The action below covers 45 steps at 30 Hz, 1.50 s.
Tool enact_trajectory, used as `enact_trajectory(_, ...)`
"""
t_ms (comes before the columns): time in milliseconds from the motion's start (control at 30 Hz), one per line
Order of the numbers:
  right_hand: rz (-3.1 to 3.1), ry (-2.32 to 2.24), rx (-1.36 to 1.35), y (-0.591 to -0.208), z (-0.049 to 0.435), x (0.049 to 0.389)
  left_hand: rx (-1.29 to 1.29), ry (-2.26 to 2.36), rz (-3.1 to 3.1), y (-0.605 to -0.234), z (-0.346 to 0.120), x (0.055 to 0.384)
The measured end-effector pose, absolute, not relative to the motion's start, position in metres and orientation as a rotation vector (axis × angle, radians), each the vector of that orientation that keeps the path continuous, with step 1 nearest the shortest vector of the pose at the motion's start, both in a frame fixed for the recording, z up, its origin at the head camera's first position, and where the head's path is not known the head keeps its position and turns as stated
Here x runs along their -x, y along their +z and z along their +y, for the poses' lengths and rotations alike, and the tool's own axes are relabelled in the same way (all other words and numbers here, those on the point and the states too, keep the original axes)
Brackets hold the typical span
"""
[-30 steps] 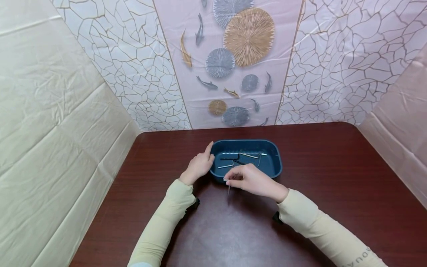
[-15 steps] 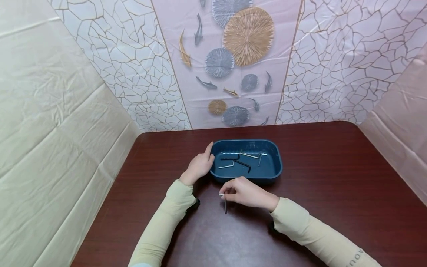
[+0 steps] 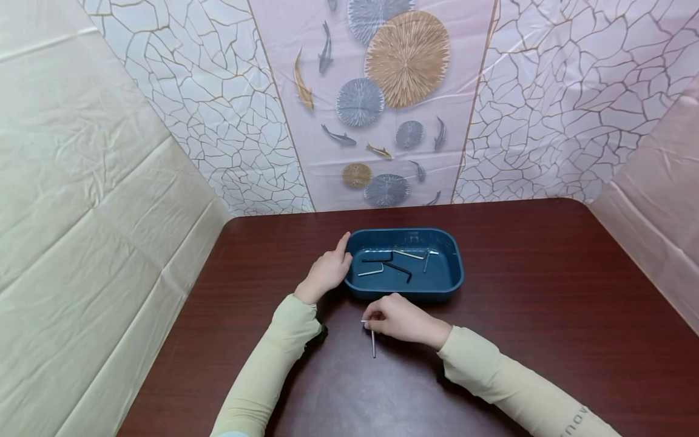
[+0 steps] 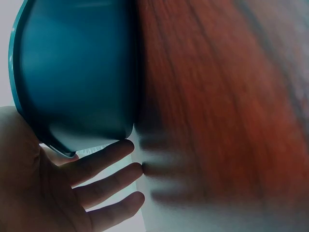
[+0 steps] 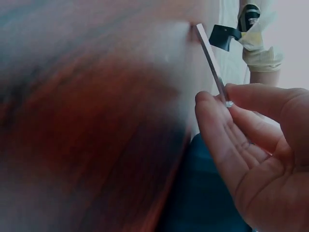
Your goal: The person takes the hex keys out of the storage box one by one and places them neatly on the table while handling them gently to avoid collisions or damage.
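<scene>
Just in front of the blue tray [image 3: 404,295], my right hand [image 3: 406,320] pinches a silver hex key [image 3: 374,345] by its short bent end between thumb and fingers. Its long arm points down toward the near side of the table, and in the right wrist view the shaft [image 5: 210,58] stands out past the fingertips. My left hand [image 3: 326,273] rests against the tray's left end, and its fingers [image 4: 106,162] look straight and spread beside the tray wall. Inside the tray lie several hex keys, among them a black one [image 3: 401,268] and a silver one [image 3: 371,272].
The dark red wooden table [image 3: 524,291] extends on both sides of the tray and toward me. A patterned cloth backdrop [image 3: 382,152] rises behind its far edge, with plain cloth at both sides.
My right hand has moved from the tray's near rim toward me with the hex key, lowering it to the table area. The left hand and the tray have stayed put.
</scene>
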State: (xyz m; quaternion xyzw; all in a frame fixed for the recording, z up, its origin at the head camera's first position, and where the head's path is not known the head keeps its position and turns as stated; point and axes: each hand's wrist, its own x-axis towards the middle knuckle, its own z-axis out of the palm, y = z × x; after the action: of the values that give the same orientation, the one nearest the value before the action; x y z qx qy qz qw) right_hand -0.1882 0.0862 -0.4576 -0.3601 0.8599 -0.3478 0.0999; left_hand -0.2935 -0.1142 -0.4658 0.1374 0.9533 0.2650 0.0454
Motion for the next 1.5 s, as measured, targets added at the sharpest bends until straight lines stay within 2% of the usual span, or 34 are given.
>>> enact_trajectory(267, 2.659, -0.958, 1.067, -0.466, 0.082, 0.190, -0.430, 0.823, 2.913, -0.466, -0.114, 0.293)
enact_trajectory(600, 2.715, -0.877, 0.931, -0.462, 0.076, 0.188, -0.456, 0.851, 2.913, -0.467, -0.115, 0.294)
enact_trajectory(1500, 2.733, -0.820, 0.930, -0.461, 0.068, 0.188, -0.431, 0.833, 2.903, -0.465, -0.114, 0.293)
